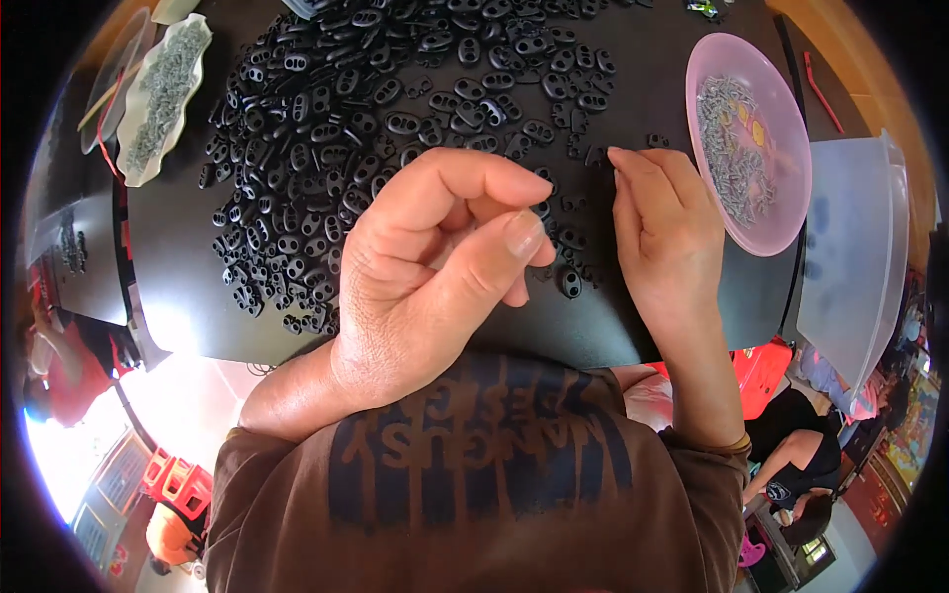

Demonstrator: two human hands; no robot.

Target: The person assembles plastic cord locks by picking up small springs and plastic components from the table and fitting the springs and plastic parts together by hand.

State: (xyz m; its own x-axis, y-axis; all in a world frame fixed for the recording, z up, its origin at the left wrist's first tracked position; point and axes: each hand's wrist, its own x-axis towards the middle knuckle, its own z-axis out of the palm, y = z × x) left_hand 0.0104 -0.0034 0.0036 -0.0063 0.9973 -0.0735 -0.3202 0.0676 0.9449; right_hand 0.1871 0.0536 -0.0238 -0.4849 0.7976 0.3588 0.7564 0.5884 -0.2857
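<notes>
The left hand [425, 267] fills the frame's centre, fingers curled, thumb pressed toward the forefinger; whether it pinches anything cannot be made out, and it hides part of the heap. The right hand [667, 232], centre right, has its fingers bent down onto the black worktop [178, 257], tips touching one small black piece [595, 155]. Black plastic oval two-holed stoppers [336, 128], too many to count, spread across the upper frame. One pink dish [751, 143] and one white scalloped tray [163, 94] hold grey metal springs.
</notes>
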